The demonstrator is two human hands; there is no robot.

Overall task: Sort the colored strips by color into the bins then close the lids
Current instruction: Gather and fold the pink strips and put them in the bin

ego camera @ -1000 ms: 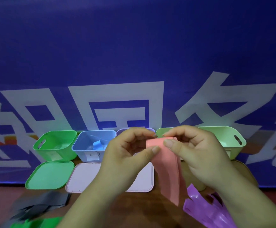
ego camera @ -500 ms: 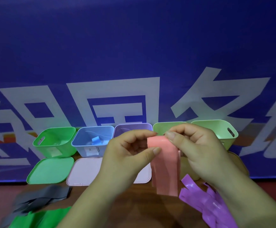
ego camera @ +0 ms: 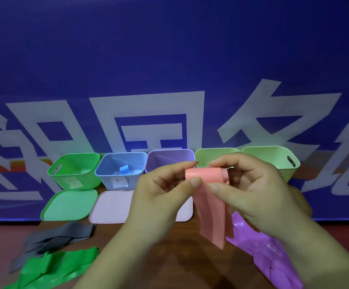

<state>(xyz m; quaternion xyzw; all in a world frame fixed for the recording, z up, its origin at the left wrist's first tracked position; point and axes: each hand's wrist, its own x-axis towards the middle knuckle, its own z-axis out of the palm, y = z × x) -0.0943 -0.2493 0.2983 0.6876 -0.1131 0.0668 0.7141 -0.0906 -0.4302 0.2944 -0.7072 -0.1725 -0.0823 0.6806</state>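
**Pink strip held in both hands above the table**

1. We log the left hand (ego camera: 159, 197) and right hand (ego camera: 257, 197) close together at centre, raised in front of the bins. Each pinches the pink strip (ego camera: 211, 215) between thumb and forefinger at its folded top edge, left hand at the left end, right hand at the right.
2. Pink strip: doubled over at the top, its layers hanging down between the hands; the lower ends hang in front of the table (ego camera: 180, 257), and we cannot tell whether they touch it.
3. Bins, one row at the back of the table, all open, left to right: green bin (ego camera: 73, 170), blue bin (ego camera: 121, 174), purple bin (ego camera: 169, 161), pale green bin (ego camera: 213, 157), end bin (ego camera: 273, 161), also pale green. The hands hide part of the last three.
4. Blue bin holds a blue strip (ego camera: 124, 170). We note a paper label on the fronts of the green and blue bins.
5. Lids lying flat before the bins: green lid (ego camera: 69, 205) in front of the green bin, pink lid (ego camera: 111, 207) beside it, partly hidden by the left hand.
6. Loose strips on the table: grey strips (ego camera: 61, 236) at left, green strips (ego camera: 50, 268) nearer us, purple strips (ego camera: 259, 251) under the right wrist.
7. Behind everything, a blue banner (ego camera: 169, 59) with large white characters.
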